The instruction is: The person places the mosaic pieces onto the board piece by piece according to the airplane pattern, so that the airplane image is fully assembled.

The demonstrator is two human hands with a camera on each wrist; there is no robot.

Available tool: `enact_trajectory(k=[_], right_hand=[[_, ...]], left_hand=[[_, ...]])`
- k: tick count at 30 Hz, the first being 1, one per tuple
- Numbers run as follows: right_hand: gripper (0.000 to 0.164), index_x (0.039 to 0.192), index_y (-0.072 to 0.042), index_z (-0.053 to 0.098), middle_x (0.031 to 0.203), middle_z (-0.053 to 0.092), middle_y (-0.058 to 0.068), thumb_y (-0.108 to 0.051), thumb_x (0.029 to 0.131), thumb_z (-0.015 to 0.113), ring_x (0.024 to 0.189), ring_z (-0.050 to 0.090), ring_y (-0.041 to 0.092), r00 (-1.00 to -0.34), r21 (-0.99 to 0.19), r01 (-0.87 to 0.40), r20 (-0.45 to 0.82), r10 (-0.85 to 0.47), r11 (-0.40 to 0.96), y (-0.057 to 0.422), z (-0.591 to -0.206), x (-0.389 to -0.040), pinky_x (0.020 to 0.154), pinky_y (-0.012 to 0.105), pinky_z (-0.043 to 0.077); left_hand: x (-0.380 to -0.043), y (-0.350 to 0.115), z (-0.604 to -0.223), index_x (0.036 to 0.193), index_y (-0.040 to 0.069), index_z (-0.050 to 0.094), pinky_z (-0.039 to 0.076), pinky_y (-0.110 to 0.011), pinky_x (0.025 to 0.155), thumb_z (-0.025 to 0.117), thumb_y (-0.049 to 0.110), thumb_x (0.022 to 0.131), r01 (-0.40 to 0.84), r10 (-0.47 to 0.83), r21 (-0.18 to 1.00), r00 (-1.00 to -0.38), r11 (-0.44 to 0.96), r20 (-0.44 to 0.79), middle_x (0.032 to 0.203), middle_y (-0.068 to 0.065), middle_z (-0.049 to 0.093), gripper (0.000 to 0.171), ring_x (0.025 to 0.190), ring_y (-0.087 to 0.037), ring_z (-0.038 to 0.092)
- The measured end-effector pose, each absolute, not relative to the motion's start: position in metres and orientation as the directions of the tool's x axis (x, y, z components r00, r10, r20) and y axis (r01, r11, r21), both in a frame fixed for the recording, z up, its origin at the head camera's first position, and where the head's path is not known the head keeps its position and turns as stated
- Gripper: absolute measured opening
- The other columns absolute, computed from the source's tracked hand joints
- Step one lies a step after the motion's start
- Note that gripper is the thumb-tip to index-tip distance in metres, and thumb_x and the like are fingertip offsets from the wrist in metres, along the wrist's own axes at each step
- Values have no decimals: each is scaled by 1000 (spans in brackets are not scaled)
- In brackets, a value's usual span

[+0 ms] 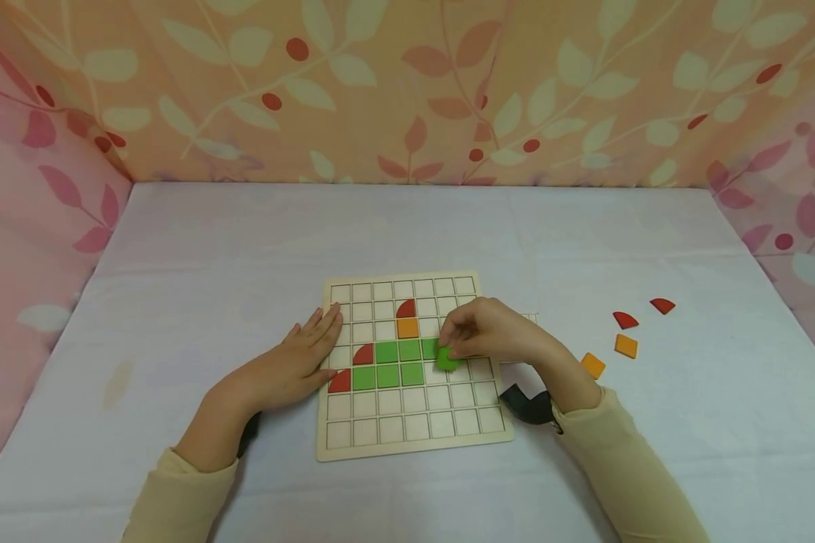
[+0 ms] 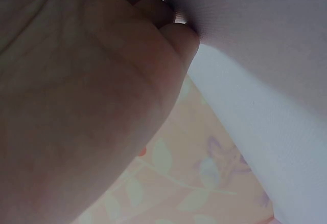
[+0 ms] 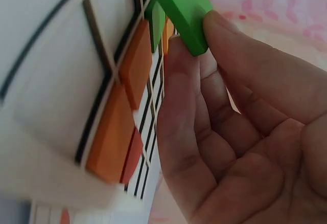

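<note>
A pale wooden grid board (image 1: 407, 446) lies on the table. It bears several green square tiles (image 1: 387, 375), red quarter-circle tiles (image 1: 340, 381) and an orange square tile (image 1: 408, 327). Above its right half my right hand (image 1: 491, 329) pinches a green square tile (image 3: 186, 12) between thumb and fingertips, tilted off the board in the right wrist view. Orange tiles (image 3: 111, 139) on the board show close beside that hand. With fingers extended, my left hand (image 1: 288, 371) rests at the board's left edge; its palm (image 2: 87, 91) fills much of the left wrist view.
To the right lie two loose red quarter-circle tiles (image 1: 626, 320) and two orange square tiles (image 1: 626, 346). A gridded sheet (image 1: 531, 317) peeks out behind the right hand. A dark strap (image 1: 529, 407) hangs at the right wrist. A patterned curtain (image 1: 407, 90) borders the white-covered table (image 1: 244, 234).
</note>
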State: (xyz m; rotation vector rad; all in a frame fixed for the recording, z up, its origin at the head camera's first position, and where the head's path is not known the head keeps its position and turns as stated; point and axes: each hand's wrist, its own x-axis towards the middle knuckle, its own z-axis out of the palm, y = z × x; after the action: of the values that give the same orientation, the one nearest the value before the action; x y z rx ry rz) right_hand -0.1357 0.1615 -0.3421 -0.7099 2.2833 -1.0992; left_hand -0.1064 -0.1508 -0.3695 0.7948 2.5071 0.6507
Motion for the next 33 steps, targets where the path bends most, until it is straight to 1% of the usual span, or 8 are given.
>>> enact_trajectory(k=[3, 8, 13, 19, 27, 33], right_hand=[[8, 83, -6, 69, 78, 67, -1, 1, 79, 72, 73, 62, 11, -722, -808, -262, -198, -663, 527, 156, -344, -136, 70, 28, 53], [8, 83, -2, 69, 79, 69, 5, 4, 78, 72, 72, 63, 10, -696, -821, -273, -192, -692, 501, 151, -348, -136, 69, 27, 53], [9, 83, -2, 70, 80, 69, 4, 4, 77, 72, 72, 63, 9, -682, -826, -274, -193, -705, 492, 148, -349, -136, 70, 26, 54], [8, 83, -3, 71, 77, 69, 4, 3, 77, 72, 70, 62, 8, -682, -814, -279, -206, -702, 510, 145, -348, -135, 69, 25, 53], [10, 82, -4, 71, 79, 69, 0, 4, 76, 72, 70, 61, 5, -692, -772, -303, -224, -686, 558, 144, -346, -135, 67, 24, 52], [9, 82, -5, 72, 79, 69, 1, 3, 76, 73, 71, 61, 5, -694, -763, -313, -223, -684, 566, 143, -348, -134, 67, 24, 52]], left_hand=[[-106, -151, -370, 149, -4, 8, 6, -58, 111, 52, 18, 96, 418, 619, 547, -744, 725, -252, 157, -15, -2, 71, 142, -35, -4], [-106, -151, -370, 149, -3, 8, 6, -58, 111, 51, 18, 97, 419, 619, 547, -744, 725, -250, 157, -14, -3, 71, 142, -34, -4], [-106, -151, -370, 149, -3, 8, 6, -58, 111, 52, 18, 97, 417, 618, 547, -745, 726, -252, 157, -14, -3, 72, 142, -34, -5], [-105, -151, -368, 149, -3, 8, 6, -57, 111, 51, 18, 97, 412, 616, 550, -745, 726, -255, 157, -14, -3, 71, 143, -34, -4], [-105, -151, -367, 149, -3, 8, 6, -58, 111, 52, 17, 97, 411, 618, 556, -744, 722, -252, 157, -14, -3, 71, 142, -34, -4], [-105, -150, -366, 149, -3, 9, 6, -58, 111, 52, 17, 96, 409, 617, 557, -745, 722, -253, 157, -15, -2, 71, 142, -34, -4]])
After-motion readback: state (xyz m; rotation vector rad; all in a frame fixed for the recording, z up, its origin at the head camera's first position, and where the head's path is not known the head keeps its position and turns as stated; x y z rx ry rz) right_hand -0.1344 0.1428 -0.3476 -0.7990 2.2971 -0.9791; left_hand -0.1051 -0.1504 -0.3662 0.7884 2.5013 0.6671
